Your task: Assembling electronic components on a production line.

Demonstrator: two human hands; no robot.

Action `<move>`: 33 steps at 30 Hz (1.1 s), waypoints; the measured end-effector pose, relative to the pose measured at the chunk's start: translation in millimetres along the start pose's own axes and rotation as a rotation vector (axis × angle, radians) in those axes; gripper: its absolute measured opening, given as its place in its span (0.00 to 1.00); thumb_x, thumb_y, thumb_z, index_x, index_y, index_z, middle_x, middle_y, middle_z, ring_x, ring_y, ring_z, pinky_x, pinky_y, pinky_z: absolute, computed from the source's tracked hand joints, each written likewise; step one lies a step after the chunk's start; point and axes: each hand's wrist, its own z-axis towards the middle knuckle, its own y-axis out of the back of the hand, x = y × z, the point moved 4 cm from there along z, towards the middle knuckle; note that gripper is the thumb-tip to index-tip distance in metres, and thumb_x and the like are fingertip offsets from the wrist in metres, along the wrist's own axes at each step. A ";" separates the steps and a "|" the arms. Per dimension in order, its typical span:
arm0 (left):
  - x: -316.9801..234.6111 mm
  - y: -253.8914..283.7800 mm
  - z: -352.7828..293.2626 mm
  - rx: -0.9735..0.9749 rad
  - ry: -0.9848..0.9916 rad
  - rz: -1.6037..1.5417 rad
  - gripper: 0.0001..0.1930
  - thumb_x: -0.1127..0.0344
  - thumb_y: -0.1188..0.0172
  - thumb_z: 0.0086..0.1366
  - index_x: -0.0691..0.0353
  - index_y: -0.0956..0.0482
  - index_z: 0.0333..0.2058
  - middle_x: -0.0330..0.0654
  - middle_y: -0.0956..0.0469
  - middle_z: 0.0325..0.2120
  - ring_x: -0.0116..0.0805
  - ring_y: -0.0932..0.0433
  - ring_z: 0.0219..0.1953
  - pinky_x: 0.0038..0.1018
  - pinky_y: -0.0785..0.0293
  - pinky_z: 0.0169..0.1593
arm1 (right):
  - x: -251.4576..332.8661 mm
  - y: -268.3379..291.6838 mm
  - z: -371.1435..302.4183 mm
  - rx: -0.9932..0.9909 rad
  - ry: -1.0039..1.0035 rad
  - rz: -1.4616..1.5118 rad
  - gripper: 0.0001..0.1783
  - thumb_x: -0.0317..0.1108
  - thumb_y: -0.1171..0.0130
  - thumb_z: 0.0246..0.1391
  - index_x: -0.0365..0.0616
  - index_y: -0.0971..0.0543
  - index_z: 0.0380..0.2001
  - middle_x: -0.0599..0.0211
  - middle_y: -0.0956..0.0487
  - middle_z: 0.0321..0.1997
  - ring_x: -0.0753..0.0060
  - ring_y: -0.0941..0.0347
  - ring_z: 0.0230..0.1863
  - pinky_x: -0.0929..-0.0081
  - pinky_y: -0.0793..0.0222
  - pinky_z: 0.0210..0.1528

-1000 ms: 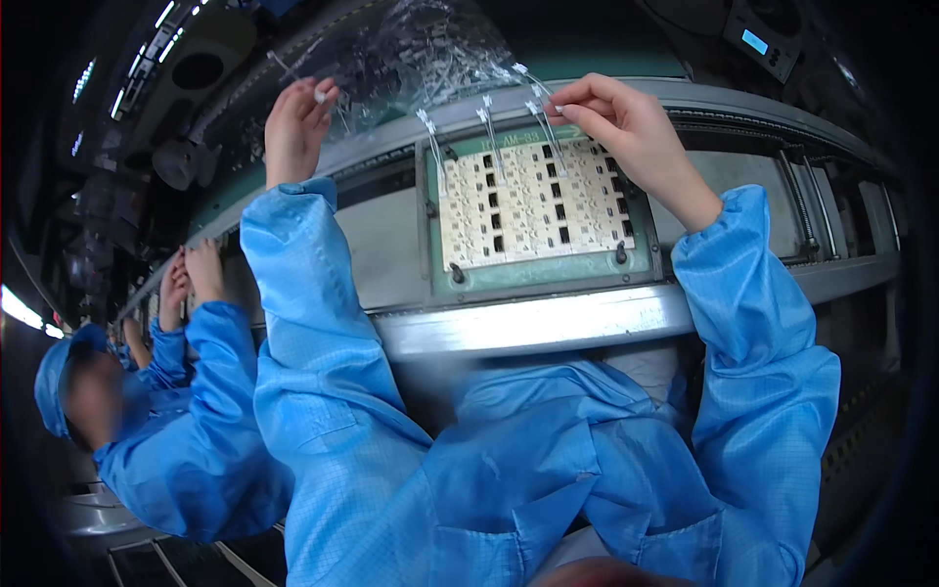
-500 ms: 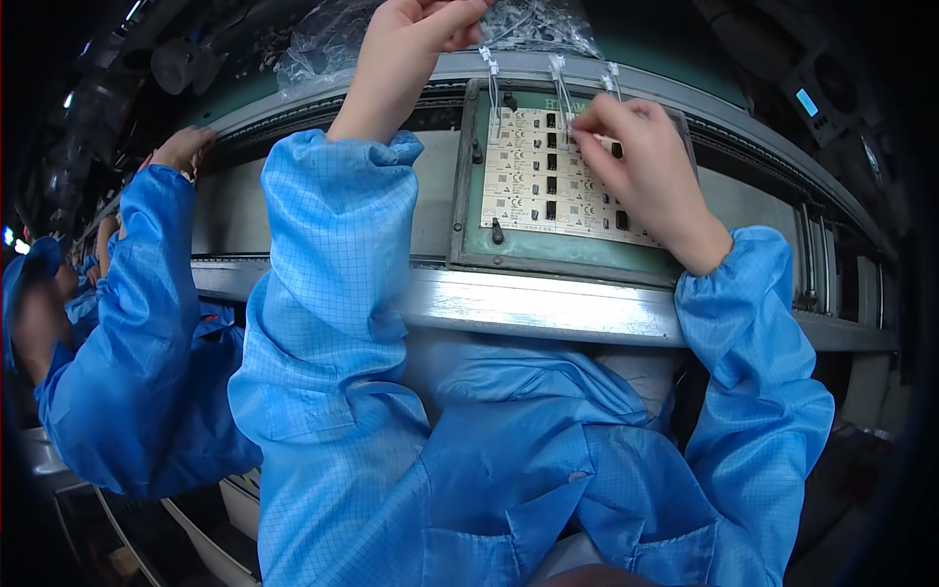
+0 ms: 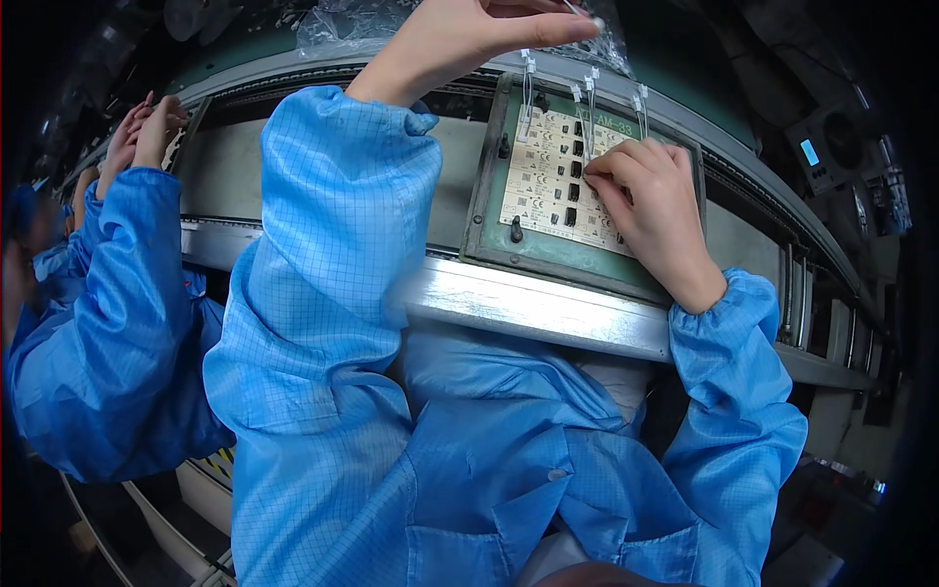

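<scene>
My left hand point(image 3: 479, 34) is stretched over the far edge of the fixture, its thumb and fingers pinched on a thin white wire point(image 3: 571, 8); the frame's top edge cuts off part of the hand. My right hand point(image 3: 653, 205) rests over the right side of a cream circuit board panel point(image 3: 538, 186), covering part of it. Its fingertips are pinched together at the lower end of a white wire lead point(image 3: 589, 127) in the middle of the panel. More white leads with small plugs stand at the left point(image 3: 528, 93) and right point(image 3: 641, 103). Rows of black components point(image 3: 573, 193) dot the panel.
The panel sits in a green fixture point(image 3: 577, 252) with a dark frame, on a conveyor with metal rails point(image 3: 528, 303). Clear plastic bags point(image 3: 352, 27) lie beyond the far rail. At left, a co-worker in blue has both hands point(image 3: 142, 132) over the line. A device with a lit display point(image 3: 809, 152) stands right.
The view has shifted. My left hand has moved right, over the fixture's far edge, with a white wire showing in it. My right fingertips sit slightly lower on the panel. The co-worker's hands have come together.
</scene>
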 end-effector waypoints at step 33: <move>-30.4 29.4 -15.2 -0.622 -0.397 0.706 0.06 0.73 0.37 0.62 0.68 0.22 0.37 0.46 0.18 0.26 0.31 0.18 0.28 0.26 0.24 0.33 | -25.4 4.7 126.0 0.038 0.136 -0.135 0.16 0.18 0.52 0.54 0.37 0.19 0.42 0.54 0.21 0.40 0.53 0.24 0.45 0.60 0.28 0.52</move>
